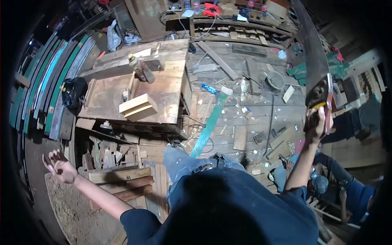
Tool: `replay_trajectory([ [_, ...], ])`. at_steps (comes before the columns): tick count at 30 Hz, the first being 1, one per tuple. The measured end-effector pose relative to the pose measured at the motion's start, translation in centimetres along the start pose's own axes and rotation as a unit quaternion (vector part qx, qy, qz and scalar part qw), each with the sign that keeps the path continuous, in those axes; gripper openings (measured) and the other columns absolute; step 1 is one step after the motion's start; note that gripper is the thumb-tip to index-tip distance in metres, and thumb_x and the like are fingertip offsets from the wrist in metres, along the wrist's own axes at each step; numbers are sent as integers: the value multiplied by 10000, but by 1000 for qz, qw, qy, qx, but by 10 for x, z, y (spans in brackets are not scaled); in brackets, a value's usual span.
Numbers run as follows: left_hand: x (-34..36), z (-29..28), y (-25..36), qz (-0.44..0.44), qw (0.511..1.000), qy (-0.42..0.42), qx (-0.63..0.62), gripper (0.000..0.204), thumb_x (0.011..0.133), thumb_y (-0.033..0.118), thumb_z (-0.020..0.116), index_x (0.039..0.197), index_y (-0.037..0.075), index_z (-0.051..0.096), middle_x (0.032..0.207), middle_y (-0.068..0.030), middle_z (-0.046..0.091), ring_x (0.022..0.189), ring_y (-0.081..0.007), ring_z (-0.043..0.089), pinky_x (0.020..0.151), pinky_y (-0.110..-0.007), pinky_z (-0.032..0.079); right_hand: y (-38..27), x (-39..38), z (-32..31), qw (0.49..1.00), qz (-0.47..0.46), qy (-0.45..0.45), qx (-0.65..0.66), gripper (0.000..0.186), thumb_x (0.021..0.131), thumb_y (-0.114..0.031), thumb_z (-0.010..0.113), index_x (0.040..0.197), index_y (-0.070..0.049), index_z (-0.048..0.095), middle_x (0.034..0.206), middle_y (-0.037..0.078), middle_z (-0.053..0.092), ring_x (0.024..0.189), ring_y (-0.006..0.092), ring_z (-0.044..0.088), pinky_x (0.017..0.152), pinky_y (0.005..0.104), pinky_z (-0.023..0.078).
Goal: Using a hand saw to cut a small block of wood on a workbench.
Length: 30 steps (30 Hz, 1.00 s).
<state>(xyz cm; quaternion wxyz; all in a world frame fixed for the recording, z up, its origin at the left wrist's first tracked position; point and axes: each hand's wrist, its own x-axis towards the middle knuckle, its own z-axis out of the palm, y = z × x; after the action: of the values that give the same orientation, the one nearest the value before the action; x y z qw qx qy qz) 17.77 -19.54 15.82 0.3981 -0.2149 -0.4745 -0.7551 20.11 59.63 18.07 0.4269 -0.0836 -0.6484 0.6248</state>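
My right hand (319,124) is raised at the right, fingers wrapped round the handle of a handsaw. Its wide, dark saw blade (313,47) points up and away from me, toward the far edge of the view. A small yellow strip (319,105) shows by the fingers; I cannot tell whether it is part of the saw. Out to the left, my left hand (62,168) is held up with fingers apart and slightly curled, nothing in it. Ahead, a pale wooden block (138,107) with a stepped side rests near the front edge of a wooden workbench (173,87).
A bottle (141,69) and a long timber (114,69) lie on the workbench. A green board (209,125) and wood scraps cover the plank floor. Painted boards (57,81) lean at the left. Two people sit low at the right, one in a blue shirt (361,200).
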Motion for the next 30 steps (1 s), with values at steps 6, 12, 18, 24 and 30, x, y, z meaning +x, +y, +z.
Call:
replay_trajectory([
  [6, -31, 44, -21, -52, 991, -120, 33, 548, 950, 163, 472, 1423, -3, 253, 1195, -197, 561, 1066, -311, 559, 1002, -429, 400, 6, -17, -39, 999, 18, -26, 2, 167, 914, -173, 556, 813, -49, 507, 553, -20, 439, 407, 67, 367, 403, 219, 298],
  [12, 21, 40, 25, -26, 998, 6, 64, 475, 951, 142, 453, 1363, -64, 339, 1167, -207, 558, 1097, -312, 539, 1029, -453, 400, -16, -17, -44, 958, -86, -98, -255, 180, 859, -177, 620, 835, 0, 596, 566, -38, 483, 495, 49, 444, 456, 241, 352],
  [18, 55, 99, -23, -81, 979, -53, 181, 434, 973, 100, 432, 1384, 3, 334, 1059, -124, 516, 973, -202, 513, 913, -311, 413, 20, -71, 6, 993, 83, -84, 13, 204, 895, -183, 602, 787, -26, 530, 554, -11, 467, 445, 52, 424, 411, 227, 335],
  [24, 124, 54, 48, -8, 961, -111, 254, 401, 996, 91, 432, 1373, -16, 352, 1011, -95, 541, 939, -182, 527, 908, -328, 438, 27, -118, -4, 980, 196, -36, -2, 190, 936, -172, 562, 823, -23, 524, 583, 7, 478, 410, 53, 383, 366, 211, 299],
  [30, 159, -33, 187, 117, 943, -4, 312, 344, 993, 83, 432, 1312, -46, 411, 1107, -155, 584, 1013, -214, 561, 970, -328, 428, 53, -76, -17, 992, 54, 35, -104, 217, 936, -222, 578, 804, -54, 538, 570, -35, 459, 419, 43, 388, 390, 206, 287],
])
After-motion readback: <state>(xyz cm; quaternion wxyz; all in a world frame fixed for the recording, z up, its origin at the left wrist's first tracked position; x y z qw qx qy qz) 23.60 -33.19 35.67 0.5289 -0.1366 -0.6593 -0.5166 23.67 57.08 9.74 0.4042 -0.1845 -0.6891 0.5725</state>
